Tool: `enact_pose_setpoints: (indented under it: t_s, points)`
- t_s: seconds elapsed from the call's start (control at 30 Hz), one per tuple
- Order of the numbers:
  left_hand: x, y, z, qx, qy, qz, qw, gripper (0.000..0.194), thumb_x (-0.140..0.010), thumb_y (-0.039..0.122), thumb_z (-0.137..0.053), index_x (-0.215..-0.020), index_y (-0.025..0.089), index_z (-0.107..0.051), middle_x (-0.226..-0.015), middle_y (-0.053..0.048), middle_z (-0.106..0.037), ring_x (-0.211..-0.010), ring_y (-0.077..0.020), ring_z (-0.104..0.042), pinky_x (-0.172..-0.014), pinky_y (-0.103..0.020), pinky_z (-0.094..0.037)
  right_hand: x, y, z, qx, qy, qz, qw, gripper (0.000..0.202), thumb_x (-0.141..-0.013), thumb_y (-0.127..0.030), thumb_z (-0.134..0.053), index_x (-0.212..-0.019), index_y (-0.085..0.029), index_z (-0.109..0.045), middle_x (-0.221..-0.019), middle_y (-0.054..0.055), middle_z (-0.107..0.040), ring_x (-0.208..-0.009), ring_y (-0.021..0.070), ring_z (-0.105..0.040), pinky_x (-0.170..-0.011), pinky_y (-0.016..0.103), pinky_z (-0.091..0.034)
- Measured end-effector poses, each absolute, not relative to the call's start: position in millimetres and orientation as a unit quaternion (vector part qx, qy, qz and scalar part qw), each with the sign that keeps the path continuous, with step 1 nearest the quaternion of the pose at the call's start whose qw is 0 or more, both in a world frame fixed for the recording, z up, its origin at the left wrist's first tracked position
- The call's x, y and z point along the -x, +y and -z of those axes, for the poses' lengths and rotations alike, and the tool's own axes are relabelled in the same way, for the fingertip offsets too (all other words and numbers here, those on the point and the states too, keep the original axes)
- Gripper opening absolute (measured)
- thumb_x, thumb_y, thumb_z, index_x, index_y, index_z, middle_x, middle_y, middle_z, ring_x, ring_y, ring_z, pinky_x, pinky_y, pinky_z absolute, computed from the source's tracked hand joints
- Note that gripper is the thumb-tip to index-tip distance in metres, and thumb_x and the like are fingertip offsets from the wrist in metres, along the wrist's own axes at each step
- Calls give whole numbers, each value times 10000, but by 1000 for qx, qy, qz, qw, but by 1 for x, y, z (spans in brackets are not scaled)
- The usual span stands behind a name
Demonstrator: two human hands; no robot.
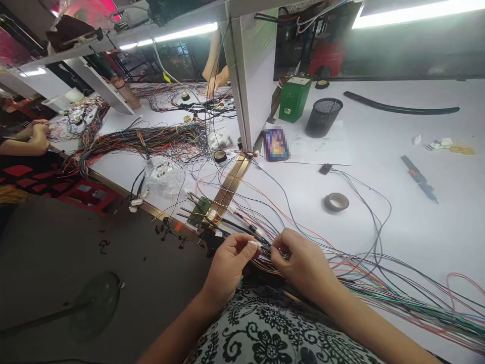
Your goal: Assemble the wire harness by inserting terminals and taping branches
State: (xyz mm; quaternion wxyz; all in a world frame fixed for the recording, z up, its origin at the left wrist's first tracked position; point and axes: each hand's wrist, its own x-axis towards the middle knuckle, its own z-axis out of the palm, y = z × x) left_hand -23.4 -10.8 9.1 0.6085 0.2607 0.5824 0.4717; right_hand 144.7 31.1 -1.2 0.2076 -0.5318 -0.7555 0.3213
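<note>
Between thumb and fingers, my left hand [232,263] pinches a small white connector [254,244] near the table's front edge. Close on its right, my right hand [300,257] is closed on a thin wire that leads toward the connector; its fingertips partly hide the wire end. Whether the wire sits in the connector I cannot tell. A long bundle of coloured wires [413,298] runs beneath my right hand and off to the right. Just beyond my left hand, black cables with white plugs lead to a green circuit board [199,211] at the table edge.
On the right stand a green box [295,99] and a black mesh cup [324,117]. A tape roll [336,202] and a utility knife [420,178] lie on the white table. Leftward is a large wire bundle [151,141]. Other people's hands [217,83] work across and at far left.
</note>
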Motion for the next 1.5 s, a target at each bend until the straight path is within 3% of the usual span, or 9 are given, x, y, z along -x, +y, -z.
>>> enact_pose_setpoints:
  t_s: [0.2,0.77,0.87,1.0,1.1,1.2,1.33,1.4,1.5]
  points:
    - [27,-10,-13,-267,608,-443,603,280,-782,352,-714,-964,158,-626,-851,-31,-679,-805,-140,-642,-734,-243,-491,-145,28,2,463,-769,-360,255,57,-775,-181,-536,-731,-210,-556,-728,-20,-590,-605,107,-506,-553,237,-346]
    - [22,-12,-8,-267,578,-427,643,303,-778,352,-725,-1003,159,-663,-847,-29,-702,-782,-124,-642,-763,-238,-503,-143,24,5,470,-754,-389,242,70,-812,-186,-548,-755,-214,-579,-753,-17,-606,-619,110,-521,-568,238,-363]
    - [29,-10,-10,-309,610,-405,607,318,-799,380,-693,-1035,168,-660,-868,-41,-705,-783,-149,-646,-754,-269,-517,-142,29,4,457,-759,-396,242,70,-852,-213,-539,-803,-216,-588,-795,-6,-616,-684,124,-542,-612,251,-386]
    - [45,-4,-20,-483,621,-397,473,231,-847,346,-635,-1013,194,-685,-981,-57,-689,-924,-187,-631,-862,-312,-502,-138,44,-7,389,-772,-441,240,143,-905,-271,-512,-872,-229,-644,-881,21,-660,-851,158,-582,-757,289,-422]
    - [59,-4,-24,-565,586,-403,418,180,-869,309,-608,-993,205,-688,-1027,-62,-665,-969,-187,-609,-889,-306,-485,-133,56,-14,377,-746,-527,153,164,-880,-294,-534,-845,-244,-686,-759,1,-668,-697,144,-574,-636,273,-413]
    - [69,-12,-16,-500,619,-422,434,296,-883,373,-583,-1132,218,-618,-1040,-57,-629,-823,-141,-607,-741,-257,-507,-129,61,-14,411,-676,-603,108,188,-860,-333,-535,-790,-222,-669,-621,-17,-623,-524,116,-482,-497,249,-340]
    - [73,-21,5,-309,677,-413,525,524,-868,542,-528,-1255,191,-487,-764,18,-550,-502,-68,-475,-425,-183,-371,-133,57,-7,439,-563,-679,172,241,-881,-430,-493,-880,-211,-593,-752,5,-688,-470,90,-431,-456,237,-324]
    - [70,-20,12,-265,656,-388,591,554,-836,580,-551,-1210,175,-499,-670,46,-505,-433,-54,-414,-363,-167,-279,-137,53,-2,447,-544,-683,196,293,-882,-478,-491,-959,-207,-570,-787,23,-697,-461,90,-440,-444,238,-324]
    - [60,-13,16,-233,600,-377,666,452,-794,578,-612,-971,166,-552,-600,65,-460,-394,-31,-333,-348,-157,-200,-139,48,3,466,-578,-634,215,322,-878,-489,-491,-980,-198,-584,-782,38,-700,-488,110,-501,-473,248,-377]
